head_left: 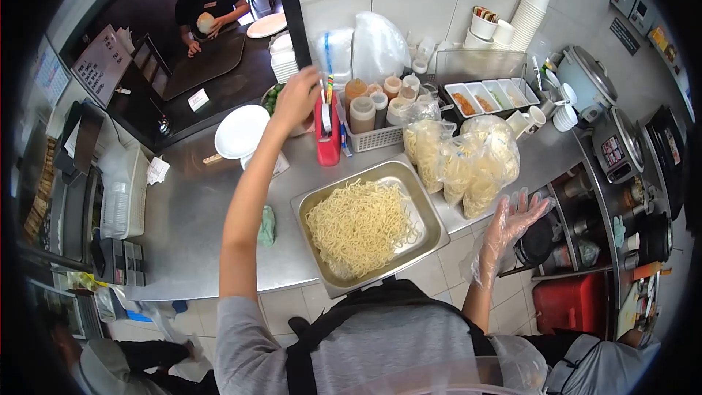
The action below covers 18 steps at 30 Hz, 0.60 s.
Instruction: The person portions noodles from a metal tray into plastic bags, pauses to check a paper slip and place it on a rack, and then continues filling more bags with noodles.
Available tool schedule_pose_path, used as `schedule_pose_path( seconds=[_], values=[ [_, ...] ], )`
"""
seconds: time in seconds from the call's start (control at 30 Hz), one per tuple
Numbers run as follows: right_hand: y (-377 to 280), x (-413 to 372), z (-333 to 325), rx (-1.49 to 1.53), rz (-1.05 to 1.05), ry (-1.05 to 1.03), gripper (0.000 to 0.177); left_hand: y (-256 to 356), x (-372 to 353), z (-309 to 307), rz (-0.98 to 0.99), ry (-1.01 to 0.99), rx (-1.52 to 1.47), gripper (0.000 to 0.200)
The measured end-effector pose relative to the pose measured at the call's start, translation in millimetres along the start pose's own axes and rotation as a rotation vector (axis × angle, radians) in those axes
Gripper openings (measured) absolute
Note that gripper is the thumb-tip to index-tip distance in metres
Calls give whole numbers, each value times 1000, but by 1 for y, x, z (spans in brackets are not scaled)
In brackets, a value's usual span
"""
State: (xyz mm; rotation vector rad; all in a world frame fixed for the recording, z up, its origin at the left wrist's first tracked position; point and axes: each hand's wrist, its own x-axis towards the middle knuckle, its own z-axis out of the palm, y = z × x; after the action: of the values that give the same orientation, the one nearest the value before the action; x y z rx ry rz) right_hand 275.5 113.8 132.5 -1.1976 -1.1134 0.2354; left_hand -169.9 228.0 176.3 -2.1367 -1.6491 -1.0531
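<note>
My bare left hand reaches across the counter to the top of a red tape dispenser, its fingers curled together at the upper end; what they hold, if anything, I cannot tell. My right hand, in a clear plastic glove, is held out palm up with fingers spread and nothing in it. Between my arms a metal tray holds a heap of pale noodles. Bulging clear plastic bags of noodles stand behind the tray, near my right hand.
A basket of sauce bottles and a topping container line the back. White plates and a green cloth lie left. Rice cookers stand right. A person is beyond the opening; others are at both sides.
</note>
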Motion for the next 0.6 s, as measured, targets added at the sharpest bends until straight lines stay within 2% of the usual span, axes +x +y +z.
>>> schedule_pose_path(
  seconds=[0.13,0.17,0.2,0.27,0.4,0.43,0.6],
  values=[
    [0,12,1,36,-21,-15,90,-54,91,52,-140,17,27,30],
    [0,15,0,67,-8,2,91,-66,107,62,-172,28,37,36],
    [2,17,-2,64,-2,16,90,-71,120,71,-261,49,72,44],
    [10,22,-8,64,11,40,88,-75,139,82,-442,-45,116,48],
    [24,29,-22,92,68,65,83,-86,155,109,-610,-56,147,33],
    [26,30,-25,92,87,71,82,-88,159,112,-648,-24,159,21],
    [26,43,-30,97,114,80,80,-81,194,97,-656,171,145,15]
  ],
)
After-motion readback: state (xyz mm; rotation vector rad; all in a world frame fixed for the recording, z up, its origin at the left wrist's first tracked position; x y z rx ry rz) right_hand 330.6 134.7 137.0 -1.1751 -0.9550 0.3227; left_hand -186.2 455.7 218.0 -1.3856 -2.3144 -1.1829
